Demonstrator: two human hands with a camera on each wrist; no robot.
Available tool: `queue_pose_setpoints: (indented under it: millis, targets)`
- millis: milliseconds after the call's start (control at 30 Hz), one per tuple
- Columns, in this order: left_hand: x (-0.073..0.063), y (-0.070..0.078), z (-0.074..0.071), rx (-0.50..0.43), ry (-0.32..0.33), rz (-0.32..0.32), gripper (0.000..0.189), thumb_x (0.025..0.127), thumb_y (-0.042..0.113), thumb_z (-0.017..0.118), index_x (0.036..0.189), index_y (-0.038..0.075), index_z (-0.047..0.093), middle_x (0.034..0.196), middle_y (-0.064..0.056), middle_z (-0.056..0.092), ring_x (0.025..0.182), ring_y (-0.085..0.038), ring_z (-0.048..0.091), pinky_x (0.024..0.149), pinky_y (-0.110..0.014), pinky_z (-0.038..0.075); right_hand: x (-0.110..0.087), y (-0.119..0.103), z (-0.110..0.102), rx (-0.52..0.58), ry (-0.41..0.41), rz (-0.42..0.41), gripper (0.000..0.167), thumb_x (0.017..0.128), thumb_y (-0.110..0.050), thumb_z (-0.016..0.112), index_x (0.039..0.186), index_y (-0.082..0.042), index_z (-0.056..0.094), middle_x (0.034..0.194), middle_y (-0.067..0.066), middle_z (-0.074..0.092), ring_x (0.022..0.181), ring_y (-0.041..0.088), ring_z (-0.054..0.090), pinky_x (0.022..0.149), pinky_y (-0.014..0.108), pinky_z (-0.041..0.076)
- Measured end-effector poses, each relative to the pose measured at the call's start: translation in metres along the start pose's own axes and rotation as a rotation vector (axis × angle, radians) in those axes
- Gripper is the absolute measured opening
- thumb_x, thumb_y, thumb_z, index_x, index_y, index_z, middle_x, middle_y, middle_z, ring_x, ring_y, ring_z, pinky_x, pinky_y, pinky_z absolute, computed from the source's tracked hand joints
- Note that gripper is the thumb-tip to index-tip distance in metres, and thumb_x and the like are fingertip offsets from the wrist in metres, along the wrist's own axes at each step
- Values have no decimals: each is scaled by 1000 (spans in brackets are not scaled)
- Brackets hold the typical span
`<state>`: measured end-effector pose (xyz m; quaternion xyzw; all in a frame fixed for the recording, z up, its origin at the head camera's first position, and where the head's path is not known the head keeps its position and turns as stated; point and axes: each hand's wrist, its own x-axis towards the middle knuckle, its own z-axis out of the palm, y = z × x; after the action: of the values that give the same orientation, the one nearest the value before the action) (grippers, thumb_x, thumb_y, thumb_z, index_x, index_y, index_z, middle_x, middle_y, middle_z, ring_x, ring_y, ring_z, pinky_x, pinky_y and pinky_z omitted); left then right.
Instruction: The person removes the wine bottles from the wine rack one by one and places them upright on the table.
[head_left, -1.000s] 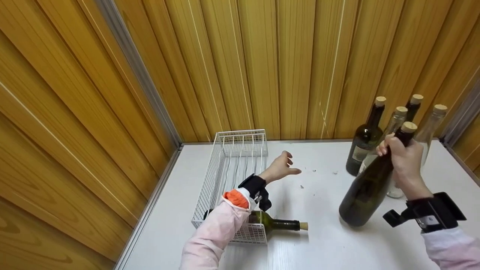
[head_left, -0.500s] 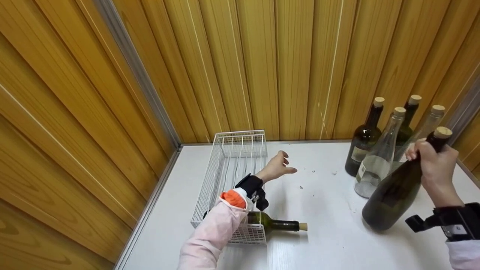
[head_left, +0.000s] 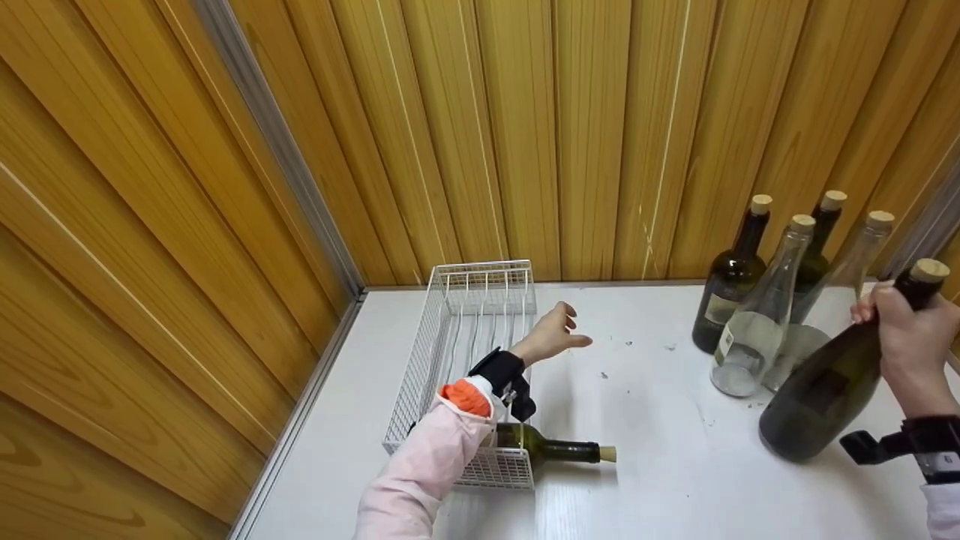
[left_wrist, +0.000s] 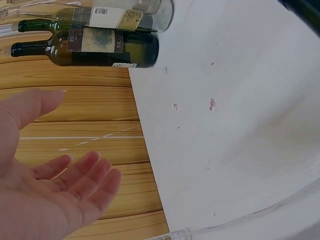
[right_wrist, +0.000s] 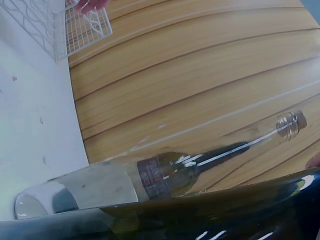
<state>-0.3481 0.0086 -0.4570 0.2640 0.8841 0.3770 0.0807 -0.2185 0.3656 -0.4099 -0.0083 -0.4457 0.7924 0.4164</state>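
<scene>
At the right of the head view, my right hand [head_left: 919, 337] grips a dark wine bottle [head_left: 821, 397] round its neck, just under the cork. That bottle leans, its base toward the lower left; whether the base touches the table cannot be told. In the right wrist view its dark glass [right_wrist: 210, 215] fills the bottom edge. My left hand [head_left: 553, 332] hovers beside the white wire rack [head_left: 409, 367], fingers loosely bent and holding nothing. A green corked bottle [head_left: 566, 450] lies across the rack's near end, its neck sticking out to the right; my left forearm hides part of it.
Several corked bottles stand upright at the back right: a dark labelled bottle [head_left: 724, 304], a clear bottle [head_left: 757, 330], a green bottle [head_left: 814, 262] and another clear bottle [head_left: 855, 255]. Wood-grain panels [head_left: 592, 150] border the white table [head_left: 645, 487]. Small specks mark its surface.
My right hand has carried the dark bottle to the right, away from in front of the standing bottles, which now show more fully. My left hand has barely moved.
</scene>
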Motion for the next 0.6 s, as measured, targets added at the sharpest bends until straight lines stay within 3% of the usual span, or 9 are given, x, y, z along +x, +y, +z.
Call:
queue_pose_setpoints:
  millis: [200, 400, 600]
  targets:
    - [0, -2, 0, -15, -15, -12, 44, 78, 16, 70, 109, -1, 44, 93, -10, 53, 83, -19, 51, 68, -25, 42, 7, 4, -10, -67, -3, -17, 18, 77, 12, 45, 59, 11, 42, 47, 12, 41, 40, 18, 38, 43, 22, 36]
    - [0, -2, -1, -14, -16, -10, 44, 78, 16, 70, 108, -2, 44, 96, -14, 54, 81, -20, 51, 67, -25, 42, 15, 9, -16, -40, -1, 4, 18, 76, 10, 44, 58, 11, 41, 46, 12, 40, 40, 18, 38, 44, 22, 36]
    - [-1, -1, -2, -13, -25, -35, 43, 79, 17, 70, 108, 1, 44, 92, -5, 52, 84, -19, 52, 69, -25, 42, 31, 27, -34, -38, -60, -32, 14, 79, 10, 45, 65, 6, 42, 49, 11, 40, 42, 18, 39, 44, 21, 36]
